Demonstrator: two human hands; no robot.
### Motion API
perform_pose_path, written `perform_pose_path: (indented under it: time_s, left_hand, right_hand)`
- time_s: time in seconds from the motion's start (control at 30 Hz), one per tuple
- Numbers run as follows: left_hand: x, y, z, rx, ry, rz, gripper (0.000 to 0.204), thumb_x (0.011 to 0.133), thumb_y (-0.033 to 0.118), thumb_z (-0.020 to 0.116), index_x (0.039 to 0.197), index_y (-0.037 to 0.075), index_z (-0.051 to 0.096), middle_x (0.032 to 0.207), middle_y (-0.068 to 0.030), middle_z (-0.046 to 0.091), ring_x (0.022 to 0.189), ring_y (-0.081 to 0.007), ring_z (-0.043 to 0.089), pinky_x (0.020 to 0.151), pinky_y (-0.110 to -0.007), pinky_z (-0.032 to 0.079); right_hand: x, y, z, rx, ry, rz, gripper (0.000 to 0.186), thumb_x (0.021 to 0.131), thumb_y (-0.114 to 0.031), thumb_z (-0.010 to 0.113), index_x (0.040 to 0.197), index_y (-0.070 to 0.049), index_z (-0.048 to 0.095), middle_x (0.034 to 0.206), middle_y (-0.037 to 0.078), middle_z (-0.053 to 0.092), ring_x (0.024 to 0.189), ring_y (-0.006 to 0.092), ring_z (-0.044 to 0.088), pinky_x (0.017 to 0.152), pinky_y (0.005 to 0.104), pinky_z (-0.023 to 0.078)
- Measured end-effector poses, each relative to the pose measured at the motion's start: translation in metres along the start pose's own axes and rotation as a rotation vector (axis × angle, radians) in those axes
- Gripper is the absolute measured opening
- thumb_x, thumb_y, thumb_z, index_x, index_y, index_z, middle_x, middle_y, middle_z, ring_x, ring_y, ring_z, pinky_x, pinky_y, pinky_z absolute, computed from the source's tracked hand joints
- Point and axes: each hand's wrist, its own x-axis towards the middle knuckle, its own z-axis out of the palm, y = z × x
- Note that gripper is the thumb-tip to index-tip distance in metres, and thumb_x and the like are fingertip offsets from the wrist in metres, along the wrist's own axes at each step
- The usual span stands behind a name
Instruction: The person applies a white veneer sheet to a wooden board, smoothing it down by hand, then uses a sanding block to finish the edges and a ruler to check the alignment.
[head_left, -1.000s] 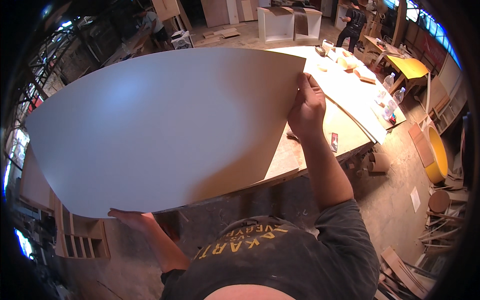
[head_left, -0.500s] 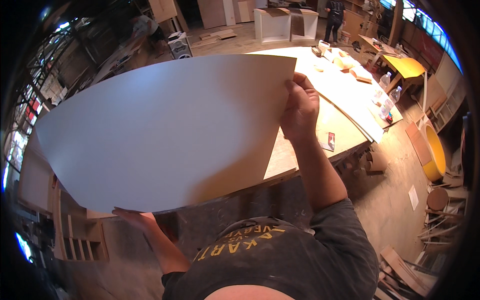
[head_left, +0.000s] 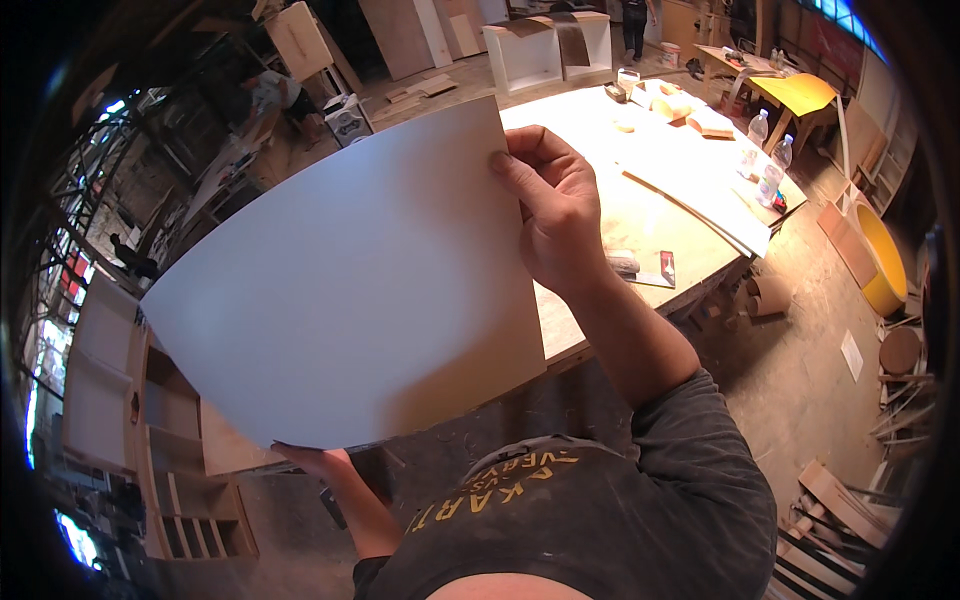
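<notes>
Two hands, one sheet: the person's right hand (head_left: 560, 205) and left hand (head_left: 320, 460) are holding a broad white sheet (head_left: 350, 270).
Right hand: it is pinching the sheet's upper right edge — the thumb is pressing on the near face, the other fingers are curling behind.
Left hand: it is supporting the lower edge from beneath; the sheet is hiding part of it, so whether it is pinching cannot be told.
White sheet: it is slanting in front of the body and covering the left part of the workbench (head_left: 700, 235); whether it is touching the bench cannot be told.
Divided wooden cabinet (head_left: 205, 500): it is standing at lower left, narrow upright dividers forming slots in its lower part.
White cabinet (head_left: 530, 68): it is facing forward with open bays at the back, a dark strip (head_left: 571, 42) hanging down its front.
Clear bottles (head_left: 782, 153): they are standing at the bench's right end — their contents are too unclear to tell.
Bucket (head_left: 671, 52): it is sitting on the floor beyond the bench, its inside too small to make out.
Yellow curved piece (head_left: 884, 255): it is standing on the floor at right, near wood offcuts.
</notes>
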Motion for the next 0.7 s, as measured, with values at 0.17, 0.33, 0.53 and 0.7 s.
perform_pose_path:
  time_s: [0.17, 0.33, 0.53, 0.7]
  left_hand:
    - [0.007, -0.004, -0.011, -0.025, 0.027, 0.060, 0.074, 0.108, 0.064, 0.021, 0.160, 0.014, 0.036, 0.162, -0.0070, 0.040, 0.147, -0.0315, 0.041, 0.122, -0.051, 0.035]
    - [-0.008, -0.003, 0.007, -0.179, 0.186, 0.055, 0.075, 0.106, 0.065, 0.037, 0.161, 0.014, 0.036, 0.165, -0.0063, 0.036, 0.148, -0.0285, 0.038, 0.122, -0.049, 0.032]
    - [0.044, -0.005, -0.077, -0.449, 0.060, 0.071, 0.073, 0.102, 0.071, 0.043, 0.146, 0.013, 0.054, 0.139, -0.0051, 0.061, 0.121, -0.0246, 0.062, 0.086, -0.039, 0.060]
    - [0.013, 0.020, -0.042, -0.394, 0.233, 0.127, 0.072, 0.096, 0.072, 0.054, 0.142, 0.017, 0.056, 0.139, -0.0031, 0.060, 0.124, -0.0238, 0.060, 0.094, -0.042, 0.058]
  right_hand:
    - [0.000, 0.003, 0.007, -0.036, 0.004, -0.033, 0.013, 0.102, -0.008, 0.066, 0.109, 0.003, 0.065, 0.092, 0.007, 0.072, 0.080, 0.0089, 0.067, 0.071, 0.0240, 0.055]
    - [-0.005, 0.000, 0.005, -0.012, -0.101, -0.099, 0.009, 0.102, -0.004, 0.064, 0.108, 0.002, 0.063, 0.093, 0.006, 0.070, 0.079, 0.0070, 0.063, 0.070, 0.0230, 0.053]
    - [-0.006, -0.011, -0.019, 0.086, -0.110, -0.095, 0.011, 0.098, 0.004, 0.058, 0.108, 0.000, 0.062, 0.101, 0.006, 0.069, 0.089, 0.0093, 0.064, 0.081, 0.0250, 0.052]
    - [0.003, -0.023, -0.077, -0.111, 0.012, 0.046, 0.015, 0.100, -0.001, 0.054, 0.111, 0.004, 0.064, 0.103, 0.010, 0.070, 0.093, 0.0145, 0.066, 0.083, 0.0262, 0.052]
